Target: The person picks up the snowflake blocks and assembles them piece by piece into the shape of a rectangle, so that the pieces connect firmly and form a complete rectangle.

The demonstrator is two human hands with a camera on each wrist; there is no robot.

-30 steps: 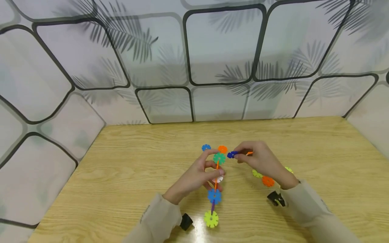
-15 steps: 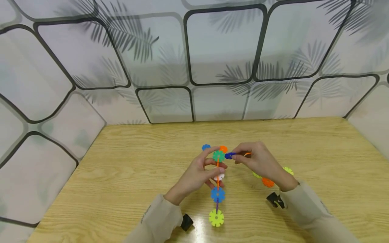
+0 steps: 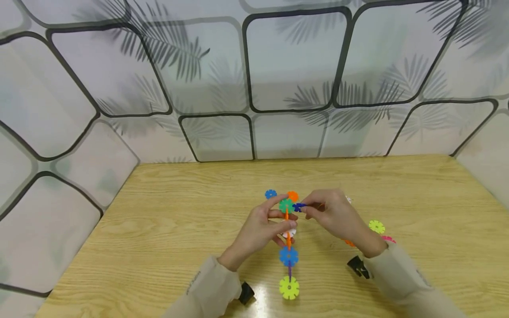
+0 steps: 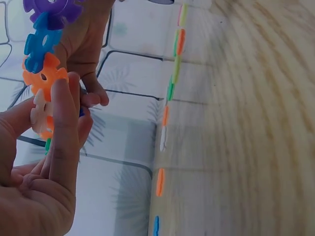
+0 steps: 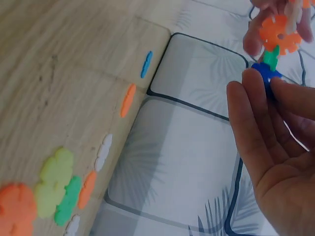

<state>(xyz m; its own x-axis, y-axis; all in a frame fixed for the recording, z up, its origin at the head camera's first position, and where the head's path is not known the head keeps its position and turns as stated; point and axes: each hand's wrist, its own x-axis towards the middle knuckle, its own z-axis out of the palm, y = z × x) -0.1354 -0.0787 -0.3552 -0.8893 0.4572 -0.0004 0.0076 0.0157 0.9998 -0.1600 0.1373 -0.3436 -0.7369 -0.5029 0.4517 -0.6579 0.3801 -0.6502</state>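
Observation:
My left hand point(image 3: 258, 229) holds a chain of interlocking notched discs by its white disc point(image 4: 38, 114) and neighbouring orange disc point(image 4: 43, 76). The chain runs from a green disc point(image 3: 286, 206) at its far end, past a blue disc point(image 3: 288, 256) and a purple disc point(image 4: 54, 11), to a yellow-green disc point(image 3: 289, 288) nearest the body. Between thumb and fingers, my right hand point(image 3: 332, 214) pinches a dark blue disc point(image 5: 266, 73). That disc meets the green disc's edge at the right; how deep the notches sit is hidden by the fingers.
Loose discs lie on the wooden table point(image 3: 167, 229): a blue one point(image 3: 271, 194) and an orange one point(image 3: 292, 196) beyond the hands, a yellow-green one point(image 3: 376, 227) and a pink one point(image 3: 389, 239) by the right forearm. A patterned wall point(image 3: 294, 62) stands behind.
My right hand has brought the dark blue disc leftward against the green disc. The near end of the chain has swung to the right, while my left hand has shifted slightly right.

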